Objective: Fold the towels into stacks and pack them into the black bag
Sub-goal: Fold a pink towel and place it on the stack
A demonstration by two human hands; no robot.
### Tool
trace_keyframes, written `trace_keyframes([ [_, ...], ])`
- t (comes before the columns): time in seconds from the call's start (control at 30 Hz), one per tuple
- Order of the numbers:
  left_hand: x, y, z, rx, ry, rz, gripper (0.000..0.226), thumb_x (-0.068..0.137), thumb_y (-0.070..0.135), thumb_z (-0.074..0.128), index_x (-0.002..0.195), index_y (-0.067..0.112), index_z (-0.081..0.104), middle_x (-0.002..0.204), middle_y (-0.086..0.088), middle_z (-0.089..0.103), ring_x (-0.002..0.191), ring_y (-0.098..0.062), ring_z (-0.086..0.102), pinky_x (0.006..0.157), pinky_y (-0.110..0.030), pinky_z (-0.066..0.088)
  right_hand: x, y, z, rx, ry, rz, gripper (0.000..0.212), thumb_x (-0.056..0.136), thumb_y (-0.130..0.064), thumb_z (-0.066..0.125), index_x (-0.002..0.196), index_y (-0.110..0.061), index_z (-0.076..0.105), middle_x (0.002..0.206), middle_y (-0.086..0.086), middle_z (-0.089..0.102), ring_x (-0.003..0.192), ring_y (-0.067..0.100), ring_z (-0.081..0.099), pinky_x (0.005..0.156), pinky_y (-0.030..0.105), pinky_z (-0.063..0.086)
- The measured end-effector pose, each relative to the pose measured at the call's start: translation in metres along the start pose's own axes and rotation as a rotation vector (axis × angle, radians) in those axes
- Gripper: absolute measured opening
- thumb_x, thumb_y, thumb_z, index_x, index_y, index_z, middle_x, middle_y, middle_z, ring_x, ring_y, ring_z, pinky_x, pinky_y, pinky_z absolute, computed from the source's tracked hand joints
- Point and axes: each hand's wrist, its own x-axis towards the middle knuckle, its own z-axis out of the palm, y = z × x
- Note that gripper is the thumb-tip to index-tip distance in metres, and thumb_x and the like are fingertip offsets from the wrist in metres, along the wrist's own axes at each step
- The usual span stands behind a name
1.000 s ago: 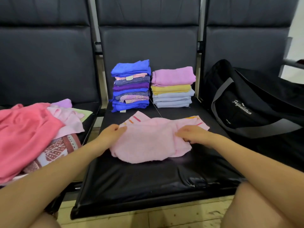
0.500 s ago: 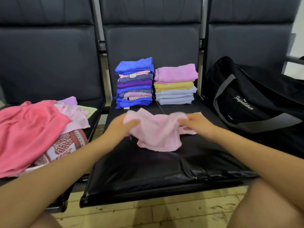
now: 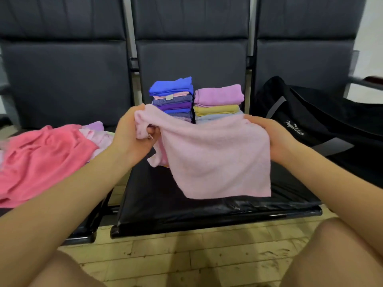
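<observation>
- Here, both hands hold the pink towel (image 3: 217, 154) up over the seat (image 3: 207, 210), likely to hang it flat for folding.
- Left hand (image 3: 132, 133) pinches a bunched corner; right hand (image 3: 269, 137) grips the other top edge.
- Two stacks (image 3: 194, 100) stand behind; unfolded pile (image 3: 41, 156) lies left.
- Bag (image 3: 310, 121) waits right, no towels seen in it.

The pale pink towel (image 3: 217, 160) is soft, fuzzy terry cloth, matt. The folded stacks (image 3: 172, 98) toward the seat's back edge look like the same napped cloth. The seat cushion (image 3: 186, 206) is glossy black leatherette, creased at its front edge. The black bag (image 3: 323, 121) is matt woven fabric. Floor (image 3: 186, 255): scuffed, worn pale planks.
</observation>
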Motion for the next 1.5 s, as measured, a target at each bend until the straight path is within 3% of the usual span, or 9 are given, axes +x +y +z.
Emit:
trace_keyframes([
  [0.23,0.007,-0.043,-0.040,0.538,0.305,-0.001,0.026,0.092,0.028,0.059,0.111,0.010,0.064,0.098,-0.004,0.066,0.091,-0.017,0.060,0.083,-0.032,0.048,0.011,0.041,-0.040,-0.660,0.290,0.188,0.024,0.090,-0.015,0.063,0.107,0.001,0.066,0.098,0.017,0.069,0.078,0.025,0.064,0.076,0.034,0.052],
  [0.43,0.008,-0.051,-0.047,0.924,0.109,-0.076,0.032,0.100,0.027,0.042,0.129,0.021,0.055,0.129,-0.004,0.057,0.116,-0.023,0.054,0.103,-0.044,0.042,0.023,0.059,-0.061,-1.303,0.240,0.274,0.022,0.089,-0.022,0.057,0.073,-0.008,0.052,0.068,0.008,0.050,0.057,0.024,0.049,0.042,0.022,0.039],
  [0.63,0.017,-0.056,-0.061,1.416,0.014,-0.370,0.026,0.096,0.019,0.049,0.115,0.006,0.062,0.117,-0.015,0.060,0.108,-0.030,0.057,0.091,-0.037,0.046,0.036,0.061,-0.074,-1.380,0.155,0.336,0.021,0.089,-0.026,0.058,0.094,-0.005,0.062,0.090,0.005,0.054,0.087,0.024,0.056,0.054,0.025,0.048],
  [0.73,0.023,-0.059,-0.070,1.758,-0.033,-0.233,0.025,0.093,0.031,0.051,0.072,0.018,0.055,0.097,-0.010,0.063,0.076,-0.016,0.053,0.064,-0.026,0.039,0.047,0.064,-0.081,-1.354,0.191,0.271,0.031,0.088,-0.036,0.062,0.085,-0.006,0.063,0.083,0.005,0.055,0.081,0.021,0.055,0.055,0.026,0.046],
  [0.87,0.044,-0.056,-0.068,1.610,0.164,0.016,0.042,0.090,0.044,0.049,0.066,0.010,0.050,0.069,-0.004,0.053,0.064,-0.019,0.049,0.060,-0.032,0.035,0.077,0.068,-0.087,-1.288,0.399,0.047,0.042,0.087,-0.047,0.060,0.070,-0.011,0.050,0.069,0.010,0.049,0.064,0.023,0.048,0.060,0.032,0.040],
  [1.13,0.104,-0.087,-0.079,1.937,0.139,0.036,0.052,0.090,0.051,0.053,0.130,0.017,0.050,0.126,-0.009,0.054,0.116,-0.026,0.051,0.093,-0.041,0.047,0.126,0.086,-0.071,-1.392,0.507,0.156,0.044,0.085,-0.051,0.057,0.065,-0.012,0.057,0.061,0.003,0.053,0.054,0.018,0.050,0.049,0.026,0.033],
  [1.27,0.119,-0.097,-0.075,2.116,0.087,-0.087,0.049,0.091,0.049,0.056,0.127,0.017,0.049,0.121,-0.008,0.056,0.109,-0.024,0.056,0.084,-0.035,0.047,0.136,0.086,-0.058,-1.512,0.494,0.199,0.041,0.092,-0.048,0.049,0.065,-0.017,0.044,0.066,-0.001,0.047,0.061,0.019,0.048,0.050,0.025,0.030],
  [1.37,0.129,-0.100,-0.070,1.828,0.099,-0.184,0.022,0.092,0.037,0.057,0.096,0.017,0.065,0.092,-0.003,0.065,0.086,-0.019,0.059,0.075,-0.031,0.047,0.145,0.080,-0.057,-1.370,0.490,-0.011,0.034,0.092,-0.038,0.052,0.066,-0.016,0.048,0.066,0.000,0.048,0.066,0.021,0.048,0.052,0.028,0.030],
  [1.5,0.139,-0.086,-0.058,0.701,0.346,-0.152,0.019,0.093,0.020,0.054,0.078,0.012,0.063,0.071,-0.005,0.066,0.073,-0.023,0.058,0.074,-0.033,0.047,0.146,0.069,-0.054,-0.723,0.475,-0.400,0.017,0.088,-0.024,0.065,0.077,-0.014,0.059,0.074,-0.001,0.058,0.070,0.013,0.052,0.064,0.027,0.042],
])
